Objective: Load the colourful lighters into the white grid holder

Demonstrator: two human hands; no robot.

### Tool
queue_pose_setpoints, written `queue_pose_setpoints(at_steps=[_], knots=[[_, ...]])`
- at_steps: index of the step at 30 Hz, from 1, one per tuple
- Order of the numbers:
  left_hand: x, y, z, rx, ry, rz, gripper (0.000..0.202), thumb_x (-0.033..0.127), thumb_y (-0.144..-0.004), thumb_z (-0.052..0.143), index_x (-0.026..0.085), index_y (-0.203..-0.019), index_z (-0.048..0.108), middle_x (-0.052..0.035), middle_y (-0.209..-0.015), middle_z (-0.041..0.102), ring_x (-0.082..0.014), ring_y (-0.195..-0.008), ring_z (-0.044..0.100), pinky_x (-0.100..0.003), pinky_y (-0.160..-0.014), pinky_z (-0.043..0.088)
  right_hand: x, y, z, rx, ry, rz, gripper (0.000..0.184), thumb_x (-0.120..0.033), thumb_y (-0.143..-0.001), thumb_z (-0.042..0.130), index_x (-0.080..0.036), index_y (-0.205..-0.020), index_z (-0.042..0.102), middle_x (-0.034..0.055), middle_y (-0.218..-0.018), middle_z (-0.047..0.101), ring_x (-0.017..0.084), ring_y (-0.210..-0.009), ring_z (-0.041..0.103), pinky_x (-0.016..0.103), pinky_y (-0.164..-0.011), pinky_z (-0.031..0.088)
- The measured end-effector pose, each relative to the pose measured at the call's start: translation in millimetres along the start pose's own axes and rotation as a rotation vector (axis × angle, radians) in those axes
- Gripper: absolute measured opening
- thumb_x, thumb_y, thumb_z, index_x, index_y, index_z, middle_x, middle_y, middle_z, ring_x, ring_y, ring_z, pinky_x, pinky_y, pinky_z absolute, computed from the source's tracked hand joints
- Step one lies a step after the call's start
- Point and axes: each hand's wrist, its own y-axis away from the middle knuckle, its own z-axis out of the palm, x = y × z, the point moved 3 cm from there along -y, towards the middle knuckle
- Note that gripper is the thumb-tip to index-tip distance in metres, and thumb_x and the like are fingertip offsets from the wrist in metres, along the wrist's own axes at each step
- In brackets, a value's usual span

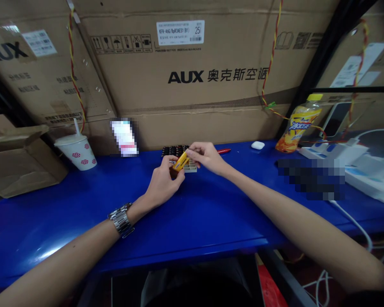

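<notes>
Both hands meet over the middle of the blue table, around a small yellow oblong object (181, 161) with dark marks, too small to identify. My left hand (165, 181), with a metal watch on its wrist, grips its lower end between thumb and fingers. At the upper end, the fingers of my right hand (208, 157) are closed on it in a pinch. A pale compartment tray (190, 169) lies just behind and below the hands. Rows of small black pieces (169, 151) show beyond them, partly hidden by the fingers. Close to my right hand is a red pen (224, 151).
Large cardboard boxes (217, 111) wall off the table's back. To the left stand a paper bag (25, 166), a cup with a straw (78, 151) and a lit phone (124, 137). A white earbud case (257, 145), drink bottle (297, 125) and power strip (368, 175) are right.
</notes>
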Motion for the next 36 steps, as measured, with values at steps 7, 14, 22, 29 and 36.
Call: queue_pose_setpoints(at_steps=[7,14,22,29,36], knots=[[-2,0,-0.7,0.027,0.047,-0.009,0.028,0.025,-0.079,0.054,0.02,-0.1,0.036,0.0033,-0.068,0.059,-0.0109,-0.053,0.058,-0.025,-0.055,0.046,35,0,-36,0.162,0.169,0.042,0.034,-0.049,-0.081,0.058,-0.016,-0.074,0.056,-0.0019,-0.053,0.054,0.009,-0.043,0.048,0.023,-0.044,0.036],[-3,-1,-0.7,0.024,0.039,-0.015,0.026,0.023,-0.079,0.053,0.02,-0.1,0.037,0.002,-0.07,0.059,-0.0111,-0.055,0.058,-0.026,-0.056,0.046,29,-2,-9,0.046,0.429,-0.081,0.026,-0.041,-0.087,0.054,-0.017,-0.098,0.054,-0.0013,-0.066,0.058,0.012,-0.055,0.051,0.025,-0.056,0.038],[-3,-5,-15.3,0.283,-0.034,0.04,0.023,0.019,-0.078,0.055,0.021,-0.095,0.039,0.003,-0.069,0.053,-0.0104,-0.058,0.053,-0.024,-0.055,0.041,22,4,-10,0.033,0.408,-0.106,0.025,-0.028,-0.085,0.051,-0.021,-0.107,0.042,-0.0009,-0.073,0.061,0.012,-0.057,0.052,0.027,-0.059,0.039],[-37,-19,-29.6,0.452,-0.089,-0.051,0.026,0.01,-0.072,0.052,0.019,-0.094,0.043,-0.0049,-0.092,0.055,-0.0143,-0.076,0.055,-0.028,-0.068,0.045,39,2,-21,-0.015,0.517,-0.071,0.042,-0.021,-0.072,0.059,-0.02,-0.112,0.045,0.0073,-0.098,0.065,0.021,-0.085,0.06,0.037,-0.077,0.045],[-64,-24,-18.5,0.175,-0.048,-0.274,0.041,0.008,-0.07,0.05,0.018,-0.11,0.048,-0.0116,-0.101,0.068,-0.0264,-0.096,0.064,-0.042,-0.085,0.047,45,2,-10,-0.068,0.519,-0.023,0.077,-0.053,-0.07,0.068,-0.017,-0.131,0.037,0.0193,-0.133,0.049,0.034,-0.121,0.047,0.052,-0.1,0.036]])
